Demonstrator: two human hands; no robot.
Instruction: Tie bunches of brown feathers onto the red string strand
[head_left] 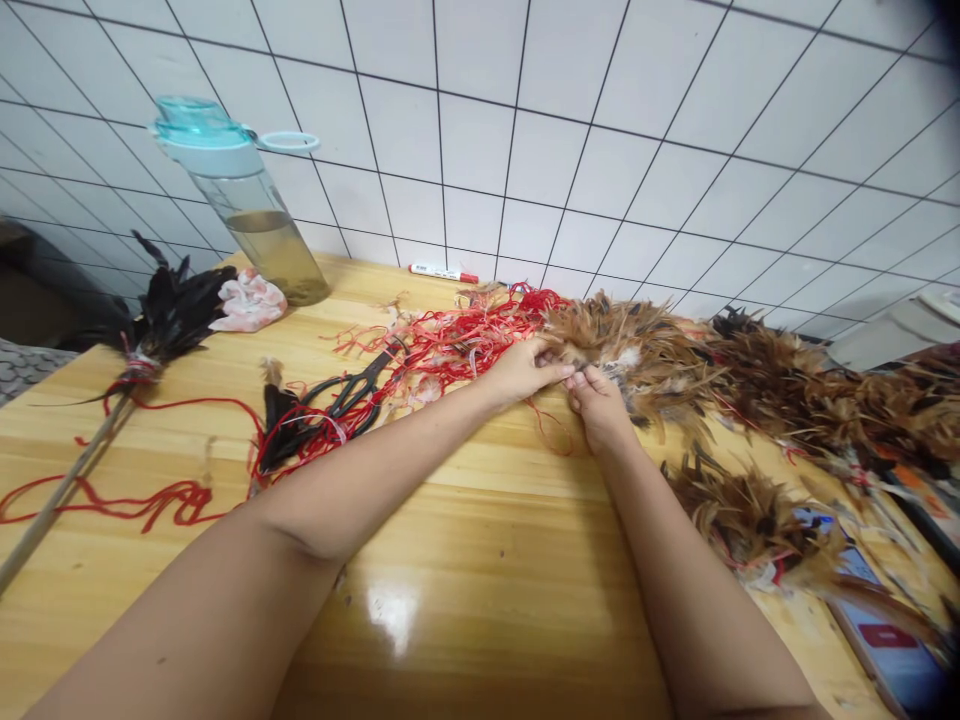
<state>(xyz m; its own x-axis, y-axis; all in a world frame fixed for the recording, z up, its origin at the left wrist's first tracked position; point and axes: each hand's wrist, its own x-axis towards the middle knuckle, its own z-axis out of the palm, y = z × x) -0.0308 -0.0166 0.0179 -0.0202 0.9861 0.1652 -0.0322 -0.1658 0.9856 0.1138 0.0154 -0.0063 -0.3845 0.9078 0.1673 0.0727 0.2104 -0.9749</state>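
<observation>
Black feathers (176, 305): glossy, bound to a thin brown stick (71, 475).
Bottle (259, 225): clear cylinder, turquoise lid, amber liquid.
Scissors (366, 383): dark metal, looped handles.
Red strands (491, 335): thin, soft, tangled; best parted from the fingertips before any pull.
Left hand (529, 370): fingers curled, thumb straight; cannot tell what it grips.
Right hand (602, 402): thumb and forefinger nearly together; anything pinched is too small to tell.
Brown feathers (649, 345): downy, ragged heap on the tabletop (480, 600), just beside both hands; probably best pinched lightly by the quill, vanes uncrushed.
Tied bunch (750, 510): brown plumes, red binding, partly over a phone (881, 640).
</observation>
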